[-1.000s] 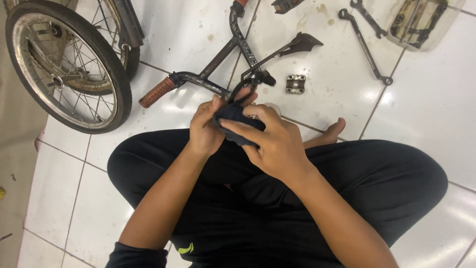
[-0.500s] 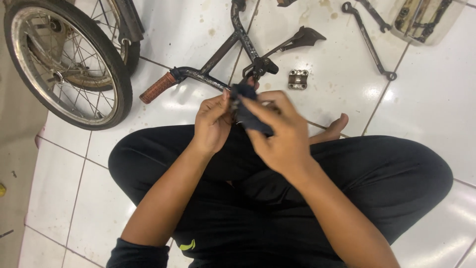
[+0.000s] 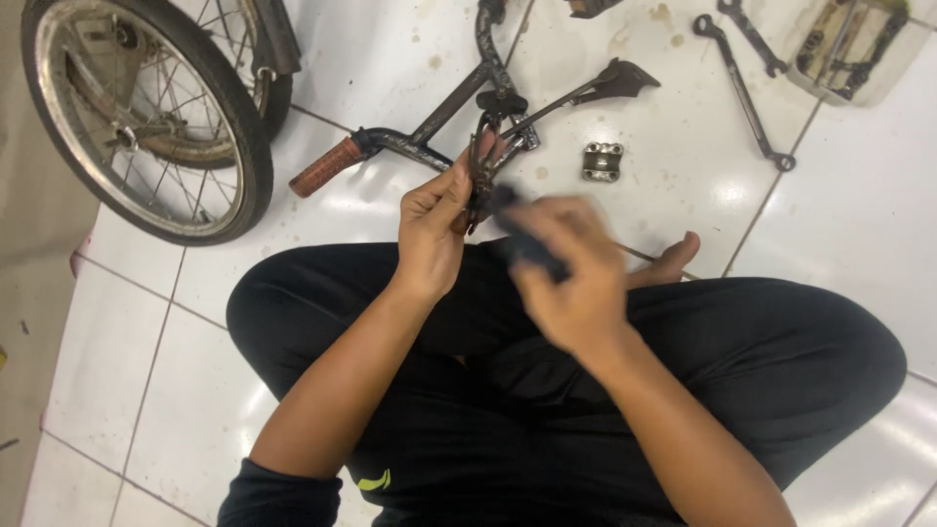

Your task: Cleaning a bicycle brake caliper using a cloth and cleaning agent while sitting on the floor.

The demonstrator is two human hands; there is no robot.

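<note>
Left hand (image 3: 434, 229) pinching small metal part (image 3: 477, 176); right hand (image 3: 571, 278) closed around dark cloth (image 3: 522, 239).

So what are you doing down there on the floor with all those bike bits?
A person sits cross-legged on the white tile floor. The left hand holds up a small dark metal part, and the right hand, blurred, grips a dark cloth beside it. Just beyond the hands lie a handlebar with a reddish grip, a small metal clamp and a wrench. A bicycle wheel lies at the upper left.
</note>
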